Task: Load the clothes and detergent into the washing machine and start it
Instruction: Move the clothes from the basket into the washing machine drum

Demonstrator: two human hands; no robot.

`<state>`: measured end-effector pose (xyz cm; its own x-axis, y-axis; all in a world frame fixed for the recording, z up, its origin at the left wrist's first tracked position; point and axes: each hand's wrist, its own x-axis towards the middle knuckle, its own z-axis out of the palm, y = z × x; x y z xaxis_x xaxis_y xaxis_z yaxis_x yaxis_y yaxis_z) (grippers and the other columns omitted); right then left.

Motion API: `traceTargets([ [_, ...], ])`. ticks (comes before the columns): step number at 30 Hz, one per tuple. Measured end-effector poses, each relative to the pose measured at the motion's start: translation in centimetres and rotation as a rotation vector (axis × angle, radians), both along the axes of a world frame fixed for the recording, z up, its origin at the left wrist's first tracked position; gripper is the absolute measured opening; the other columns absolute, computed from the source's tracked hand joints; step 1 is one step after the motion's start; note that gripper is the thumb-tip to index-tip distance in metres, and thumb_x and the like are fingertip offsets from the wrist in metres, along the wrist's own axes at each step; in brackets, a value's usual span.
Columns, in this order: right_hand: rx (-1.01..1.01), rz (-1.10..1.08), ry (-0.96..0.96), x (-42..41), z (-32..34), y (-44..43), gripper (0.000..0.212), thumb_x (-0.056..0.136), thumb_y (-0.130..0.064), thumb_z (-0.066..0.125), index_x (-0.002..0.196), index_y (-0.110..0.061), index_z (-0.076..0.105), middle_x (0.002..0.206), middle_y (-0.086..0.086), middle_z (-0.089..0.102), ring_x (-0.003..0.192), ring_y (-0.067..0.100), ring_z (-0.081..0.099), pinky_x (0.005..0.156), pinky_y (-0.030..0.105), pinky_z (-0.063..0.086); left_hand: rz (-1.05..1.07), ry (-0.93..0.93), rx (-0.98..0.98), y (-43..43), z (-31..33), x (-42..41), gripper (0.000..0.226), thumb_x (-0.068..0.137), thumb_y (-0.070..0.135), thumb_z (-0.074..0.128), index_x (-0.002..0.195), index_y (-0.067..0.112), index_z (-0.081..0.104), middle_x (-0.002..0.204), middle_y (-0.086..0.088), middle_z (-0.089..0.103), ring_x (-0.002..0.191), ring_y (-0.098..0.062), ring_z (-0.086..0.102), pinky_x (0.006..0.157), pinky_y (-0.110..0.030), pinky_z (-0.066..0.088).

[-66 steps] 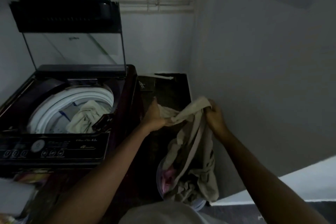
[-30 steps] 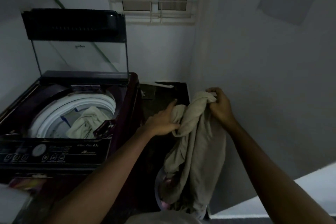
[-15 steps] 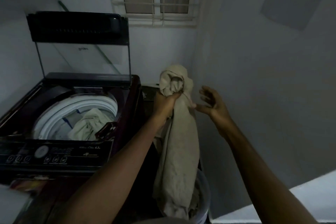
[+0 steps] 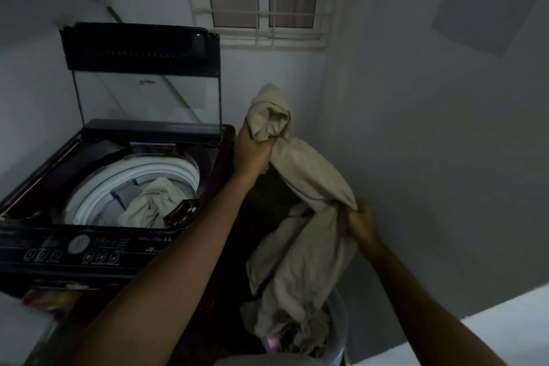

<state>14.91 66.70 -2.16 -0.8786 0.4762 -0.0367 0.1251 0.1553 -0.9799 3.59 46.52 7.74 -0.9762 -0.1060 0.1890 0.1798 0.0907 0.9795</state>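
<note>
— What have we got hold of?
— A beige garment (image 4: pixel 309 175), soft and limp, and light by the look of it. Our left hand (image 4: pixel 252 154) is fisted round its bunched top end. Our right hand (image 4: pixel 361 220), lower and to the right of that grip, clutches a fold partway down. Below the right grip the rest hangs slack into the laundry basket (image 4: pixel 338 336).
— Will it slip?
— We think not, since bunched cloth holds well. The tail may drag on the basket, so we should gather more of it first.
— And where does it go?
— Left of and below the left grip is the washing machine (image 4: pixel 77 246). Its drum (image 4: pixel 98 196) is open with one pale cloth (image 4: pixel 154 202) inside, and the lid (image 4: pixel 145 98) is raised behind.
</note>
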Motion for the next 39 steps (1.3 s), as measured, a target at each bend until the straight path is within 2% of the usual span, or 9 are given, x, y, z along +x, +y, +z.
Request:
traceTargets([
  [4,0.078,-0.039,0.112,-1.6,4.3,1.7,0.017,0.094,-0.009,0.052,0.101,-0.009,0.068,0.1,0.008,0.067,0.091,0.018,0.059,0.068,0.015,0.049,-0.088,0.009,-0.36,-0.3,-2.3,0.6,0.045,0.086,0.014,0.069,0.129,0.016,0.056,0.128,-0.007,0.062,0.117,-0.024,0.059,0.093,-0.029,0.046],
  [7,0.171,-0.042,0.135,-3.5,7.4,1.2,0.028,0.083,-0.03,0.052,0.082,-0.005,0.065,0.083,0.009,0.067,0.079,0.017,0.059,0.07,0.036,0.051,-0.455,-0.106,-0.162,0.4,-2.8,2.3,0.069,0.081,0.009,0.079,0.14,0.016,0.044,0.134,-0.001,0.056,0.12,-0.012,0.054,0.091,-0.02,0.047],
  [10,0.372,0.003,0.112,-4.4,9.8,-0.3,0.026,0.09,-0.031,0.052,0.071,-0.013,0.054,0.071,0.004,0.056,0.072,0.015,0.052,0.064,0.035,0.042,-0.721,-0.162,-0.196,1.9,-4.1,3.2,0.103,0.069,0.014,0.089,0.149,0.022,0.025,0.144,0.006,0.045,0.13,-0.004,0.045,0.102,-0.021,0.046],
  [12,0.404,0.121,0.132,-4.6,11.3,-1.8,0.023,0.09,-0.03,0.052,0.08,-0.011,0.06,0.082,0.005,0.062,0.08,0.016,0.057,0.068,0.029,0.042,-0.642,-0.174,-0.172,3.1,-4.6,3.7,0.107,0.057,0.022,0.097,0.146,0.021,0.037,0.143,0.004,0.051,0.129,-0.006,0.051,0.101,-0.027,0.049],
  [18,0.205,0.555,0.161,-4.4,12.9,-1.6,0.027,0.092,-0.011,0.059,0.119,-0.009,0.06,0.117,0.004,0.066,0.109,0.018,0.062,0.092,0.028,0.05,-0.103,-0.22,0.042,5.0,-3.3,2.9,0.046,0.06,0.028,0.085,0.103,0.022,0.071,0.103,-0.001,0.073,0.094,-0.016,0.07,0.075,-0.039,0.061],
  [23,0.096,0.186,0.328,-2.4,8.5,-0.9,0.066,0.078,-0.017,0.078,0.136,-0.008,0.046,0.129,-0.001,0.056,0.111,0.001,0.057,0.091,0.015,0.047,-0.022,-0.197,0.128,5.8,0.6,1.4,0.055,0.06,0.035,0.078,0.112,0.019,0.071,0.107,0.002,0.072,0.097,-0.016,0.068,0.085,-0.038,0.059],
  [28,0.087,0.167,0.172,-1.6,2.2,-2.1,0.116,0.05,-0.049,0.091,0.144,-0.02,0.03,0.142,-0.003,0.047,0.127,0.011,0.05,0.103,0.041,0.046,-0.015,-0.252,0.371,6.5,2.6,1.2,0.038,0.073,0.017,0.077,0.11,0.012,0.071,0.104,-0.004,0.073,0.093,-0.021,0.069,0.084,-0.04,0.059],
  [32,0.141,0.065,0.004,-2.9,-2.4,-3.1,0.138,0.038,-0.064,0.089,0.148,-0.025,0.016,0.15,-0.004,0.033,0.136,0.013,0.037,0.113,0.04,0.035,-0.075,-0.393,0.619,6.9,3.2,1.6,0.037,0.073,0.01,0.077,0.11,0.007,0.071,0.102,-0.01,0.074,0.091,-0.027,0.072,0.08,-0.046,0.06],
  [39,0.148,0.066,-0.011,-2.5,-1.6,1.0,0.038,0.084,0.002,0.067,0.121,0.004,0.058,0.116,0.015,0.063,0.107,0.024,0.059,0.074,0.016,0.045,0.012,-0.305,0.517,4.0,1.8,-0.5,0.051,0.066,0.02,0.083,0.114,0.01,0.068,0.106,-0.004,0.072,0.092,-0.021,0.071,0.08,-0.035,0.06],
])
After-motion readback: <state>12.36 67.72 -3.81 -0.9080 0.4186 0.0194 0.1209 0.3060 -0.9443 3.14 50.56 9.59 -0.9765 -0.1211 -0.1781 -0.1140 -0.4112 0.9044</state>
